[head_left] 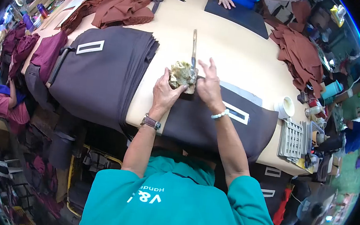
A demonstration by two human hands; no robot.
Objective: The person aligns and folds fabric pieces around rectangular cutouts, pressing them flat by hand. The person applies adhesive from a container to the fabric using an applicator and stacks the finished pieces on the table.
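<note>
My left hand (164, 93) grips a crusted yellow-green lump (180, 75) by its left side and bottom, thumb across its lower front. A brush-like tool with a wooden handle (195, 41) reaches from the lump's right side away over the table; its lower end is partly hidden. My right hand (209, 86) is just right of the lump, some fingers stretched up and apart, others bent; nothing shows in it. Below that hand lies a dark sheet (196, 122) with a white rectangular frame (236, 113) on it.
At left is a thick stack of dark sheets (102, 75) with another white frame (90, 47). Rust-brown pieces (125, 9) lie behind it, more (298, 56) at right. A white tub (284, 107) and slotted grey plates (291, 139) stand right. Another person's hand (226, 0) rests on a black board (235, 16).
</note>
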